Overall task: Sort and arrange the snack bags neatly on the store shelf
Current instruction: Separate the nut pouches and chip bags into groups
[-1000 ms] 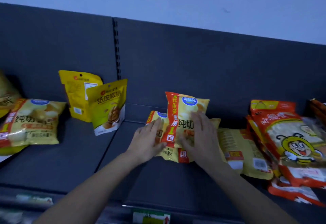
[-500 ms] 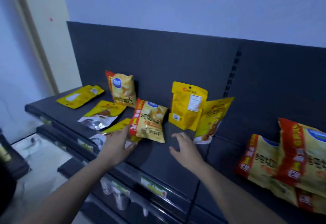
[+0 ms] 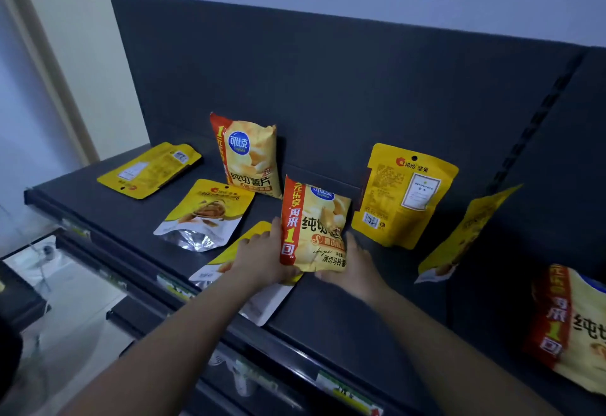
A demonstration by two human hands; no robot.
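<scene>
A yellow and red chip bag stands upright in the middle of the dark shelf, held between both hands. My left hand grips its left lower edge. My right hand holds its right lower corner. A second, matching chip bag leans against the back panel behind it. Under my left hand lies a flat yellow nut pouch. Two more nut pouches lie flat at the left.
A yellow nut pouch stands back-side out to the right, and another leans tilted past it. More chip bags lie at the far right edge. Lower shelves with price tags run below. A wall corner is at the left.
The view swung left from the right-hand chip bags to this section. Both hands left those bags, reached here and closed round the middle chip bag, which now stands more upright.
</scene>
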